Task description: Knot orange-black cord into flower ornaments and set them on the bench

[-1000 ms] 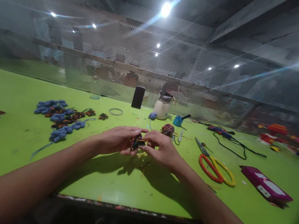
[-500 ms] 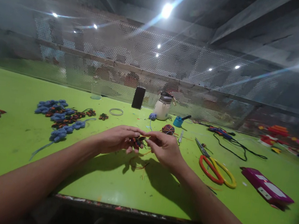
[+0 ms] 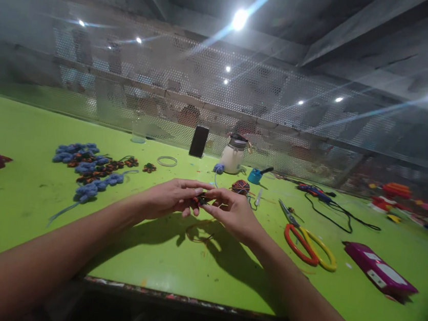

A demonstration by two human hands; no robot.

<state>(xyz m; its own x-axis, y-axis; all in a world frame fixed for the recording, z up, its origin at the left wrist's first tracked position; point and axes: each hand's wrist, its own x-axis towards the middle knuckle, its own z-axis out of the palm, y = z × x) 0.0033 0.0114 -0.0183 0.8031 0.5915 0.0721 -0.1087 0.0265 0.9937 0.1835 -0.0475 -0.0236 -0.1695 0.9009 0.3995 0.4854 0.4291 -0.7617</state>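
Over the middle of the green table, my left hand (image 3: 173, 196) has its fingers closed on a small dark crochet piece (image 3: 200, 199) with red and orange in its yarn. My right hand (image 3: 234, 212) pinches the same piece from the other side, fingertips meeting those of my left. Much of the piece is covered by the fingers, and any tool in them is too small to make out. A loose orange strand (image 3: 199, 236) curls on the table below. Behind my right hand sits a ball of dark multicoloured yarn (image 3: 241, 187).
Blue and dark crocheted flowers (image 3: 91, 167) lie at the left. Scissors (image 3: 305, 240) and a purple box-like object (image 3: 379, 269) are on the right. Farther back stand a phone (image 3: 199, 141), a pale jug (image 3: 232, 156) and a blue pot (image 3: 254, 175). A cord (image 3: 332, 210) trails behind the scissors.
My right fingers have curled in closer to my left, covering more of the crochet piece. The view has shifted slightly.
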